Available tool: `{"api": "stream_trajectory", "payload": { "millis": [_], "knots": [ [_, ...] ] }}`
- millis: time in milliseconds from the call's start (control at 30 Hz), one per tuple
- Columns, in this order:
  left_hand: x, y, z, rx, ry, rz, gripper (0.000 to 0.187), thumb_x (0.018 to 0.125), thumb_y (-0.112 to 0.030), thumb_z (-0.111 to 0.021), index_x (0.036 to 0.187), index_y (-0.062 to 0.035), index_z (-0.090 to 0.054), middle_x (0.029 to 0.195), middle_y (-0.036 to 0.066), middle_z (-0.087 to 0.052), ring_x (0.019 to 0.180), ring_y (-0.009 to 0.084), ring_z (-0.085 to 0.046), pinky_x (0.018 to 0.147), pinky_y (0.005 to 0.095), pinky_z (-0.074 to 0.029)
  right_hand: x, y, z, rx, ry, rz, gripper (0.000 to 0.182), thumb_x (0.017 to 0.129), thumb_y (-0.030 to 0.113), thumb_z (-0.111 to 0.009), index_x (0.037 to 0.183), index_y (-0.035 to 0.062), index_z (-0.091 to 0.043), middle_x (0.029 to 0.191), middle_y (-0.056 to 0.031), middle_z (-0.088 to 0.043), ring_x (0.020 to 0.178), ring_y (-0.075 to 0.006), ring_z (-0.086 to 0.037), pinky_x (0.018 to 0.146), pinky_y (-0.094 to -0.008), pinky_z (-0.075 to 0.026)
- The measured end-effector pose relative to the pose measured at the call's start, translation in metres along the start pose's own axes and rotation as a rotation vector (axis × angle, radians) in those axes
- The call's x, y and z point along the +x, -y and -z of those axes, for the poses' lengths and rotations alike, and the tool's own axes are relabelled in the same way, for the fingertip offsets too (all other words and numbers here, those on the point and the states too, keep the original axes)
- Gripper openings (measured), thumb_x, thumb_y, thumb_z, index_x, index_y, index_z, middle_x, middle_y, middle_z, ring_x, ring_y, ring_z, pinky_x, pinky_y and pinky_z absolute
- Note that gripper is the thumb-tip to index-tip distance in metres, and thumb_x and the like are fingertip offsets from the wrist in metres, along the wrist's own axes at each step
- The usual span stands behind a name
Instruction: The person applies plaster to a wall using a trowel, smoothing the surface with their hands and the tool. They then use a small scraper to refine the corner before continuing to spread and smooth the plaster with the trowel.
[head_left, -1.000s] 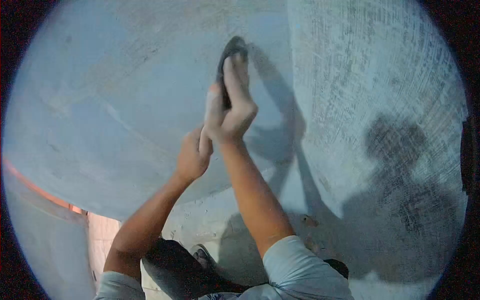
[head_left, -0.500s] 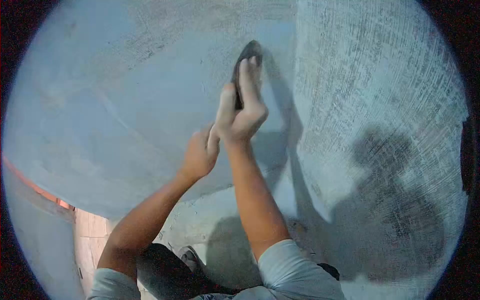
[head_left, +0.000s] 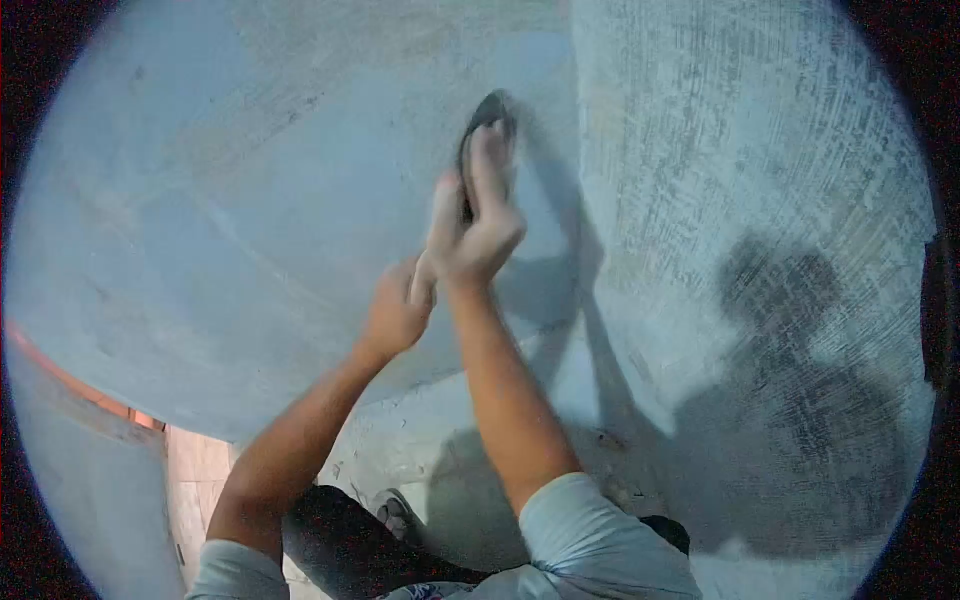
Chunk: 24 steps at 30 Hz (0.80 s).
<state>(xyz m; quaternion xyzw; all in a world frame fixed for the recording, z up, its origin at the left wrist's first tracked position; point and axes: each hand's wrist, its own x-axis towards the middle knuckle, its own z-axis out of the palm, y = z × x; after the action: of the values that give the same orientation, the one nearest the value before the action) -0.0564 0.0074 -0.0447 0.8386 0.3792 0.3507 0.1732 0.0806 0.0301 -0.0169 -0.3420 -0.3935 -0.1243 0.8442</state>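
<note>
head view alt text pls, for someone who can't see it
Seen from above, a person's right hand presses a dark flat tool against a grey plastered wall, while the left hand grips its lower end. A rougher wall meets it at right.

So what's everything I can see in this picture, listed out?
trowel: one, dark, pressed flat on the wall under the right hand's fingers, near the corner.
smooth wall: one, pale grey plaster, left and centre.
rough wall: one, grey with scratchy brush marks, right side, with a shadow of a person on it.
floor: pale, speckled with plaster bits, at the foot of the walls.
tiles: a small patch, beige, lower left.
shoe: one, dark, bottom centre.
right hand: one, gripping the trowel, fingers stretched along it.
left hand: one, just below the right hand, closed; what it grips is hidden.
</note>
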Motion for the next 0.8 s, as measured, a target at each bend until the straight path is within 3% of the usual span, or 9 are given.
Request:
{"api": "stream_trajectory", "payload": {
  "millis": [100, 200, 267, 367, 467, 533, 600, 733, 800],
  "knots": [
    [0.068, -0.049, -0.01, -0.018, 0.023, -0.039, 0.049, 0.11, -0.033, -0.041, 0.088, 0.0078, -0.058, 0.07, 0.029, -0.053, 0.063, 0.0419, -0.052, 0.062, 0.0493, -0.043, 0.056, -0.019, -0.003, -0.118, -0.073, 0.087, 0.044, 0.094, 0.011, -0.062, 0.132, -0.0104, -0.066, 0.139, -0.0328, -0.062, 0.135, -0.0449, -0.059, 0.114, -0.0443, -0.046],
    [0.038, -0.01, -0.013, -0.036, 0.052, 0.063, 0.051, 0.11, -0.034, -0.041, 0.086, 0.0076, -0.057, 0.068, 0.026, -0.051, 0.061, 0.0372, -0.05, 0.061, 0.049, -0.042, 0.036, -0.008, -0.001, -0.158, -0.059, 0.085, 0.041, 0.093, 0.012, -0.064, 0.128, -0.0089, -0.069, 0.137, -0.0321, -0.064, 0.132, -0.047, -0.06, 0.112, -0.047, -0.048],
    [-0.019, 0.025, -0.022, -0.026, -0.115, -0.086, 0.052, 0.111, -0.036, -0.038, 0.085, 0.006, -0.057, 0.065, 0.02, -0.049, 0.061, 0.0255, -0.051, 0.059, 0.046, -0.042, -0.009, 0.009, -0.001, -0.094, 0.069, 0.053, 0.043, 0.09, 0.015, -0.064, 0.127, -0.0071, -0.071, 0.136, -0.0314, -0.065, 0.133, -0.0494, -0.058, 0.117, -0.0543, -0.043],
    [-0.065, 0.042, -0.009, -0.227, -0.076, 0.151, 0.053, 0.112, -0.037, -0.035, 0.09, 0.0047, -0.059, 0.065, 0.018, -0.051, 0.063, 0.0201, -0.054, 0.058, 0.0443, -0.042, -0.058, 0.024, 0.004, -0.006, 0.17, -0.009, 0.046, 0.086, 0.015, -0.065, 0.127, -0.006, -0.071, 0.135, -0.0312, -0.066, 0.134, -0.0498, -0.057, 0.118, -0.0592, -0.039],
    [-0.026, 0.018, -0.015, -0.101, -0.043, 0.052, 0.048, 0.111, -0.034, -0.039, 0.092, 0.0048, -0.06, 0.067, 0.02, -0.054, 0.061, 0.0256, -0.056, 0.058, 0.0457, -0.042, -0.027, 0.01, 0.002, -0.039, 0.096, 0.009, 0.044, 0.089, 0.013, -0.064, 0.127, -0.0075, -0.071, 0.138, -0.0318, -0.063, 0.136, -0.0485, -0.056, 0.118, -0.056, -0.041],
    [0.025, 0.002, -0.015, 0.051, 0.065, -0.036, 0.045, 0.11, -0.032, -0.041, 0.091, 0.005, -0.06, 0.067, 0.023, -0.056, 0.06, 0.0314, -0.056, 0.058, 0.0471, -0.042, 0.028, -0.004, 0.006, -0.104, -0.037, 0.053, 0.043, 0.092, 0.012, -0.064, 0.128, -0.0109, -0.069, 0.136, -0.0335, -0.064, 0.136, -0.0458, -0.057, 0.115, -0.0477, -0.046],
    [0.07, -0.036, -0.018, 0.037, 0.089, -0.015, 0.042, 0.108, -0.03, -0.043, 0.089, 0.005, -0.058, 0.068, 0.024, -0.057, 0.06, 0.0364, -0.055, 0.06, 0.0488, -0.043, 0.063, -0.023, 0.006, -0.126, -0.098, 0.039, 0.044, 0.092, 0.015, -0.066, 0.129, -0.0091, -0.069, 0.139, -0.0331, -0.062, 0.134, -0.0456, -0.059, 0.11, -0.0459, -0.049],
    [0.027, -0.008, -0.027, -0.073, -0.024, -0.003, 0.047, 0.109, -0.03, -0.041, 0.083, 0.0043, -0.059, 0.065, 0.021, -0.056, 0.06, 0.0339, -0.055, 0.06, 0.0474, -0.042, 0.037, -0.001, 0.008, -0.131, -0.009, 0.025, 0.042, 0.091, 0.015, -0.066, 0.127, -0.0062, -0.071, 0.14, -0.0301, -0.063, 0.134, -0.0447, -0.059, 0.109, -0.0458, -0.051],
    [-0.026, 0.015, -0.021, -0.17, -0.094, 0.067, 0.049, 0.11, -0.031, -0.04, 0.079, 0.0036, -0.058, 0.064, 0.018, -0.055, 0.06, 0.0323, -0.054, 0.06, 0.0461, -0.042, -0.01, 0.017, 0.003, -0.06, 0.116, 0.008, 0.045, 0.088, 0.016, -0.066, 0.127, -0.0042, -0.072, 0.138, -0.0298, -0.064, 0.136, -0.0473, -0.057, 0.114, -0.0511, -0.047]
  ]
}}
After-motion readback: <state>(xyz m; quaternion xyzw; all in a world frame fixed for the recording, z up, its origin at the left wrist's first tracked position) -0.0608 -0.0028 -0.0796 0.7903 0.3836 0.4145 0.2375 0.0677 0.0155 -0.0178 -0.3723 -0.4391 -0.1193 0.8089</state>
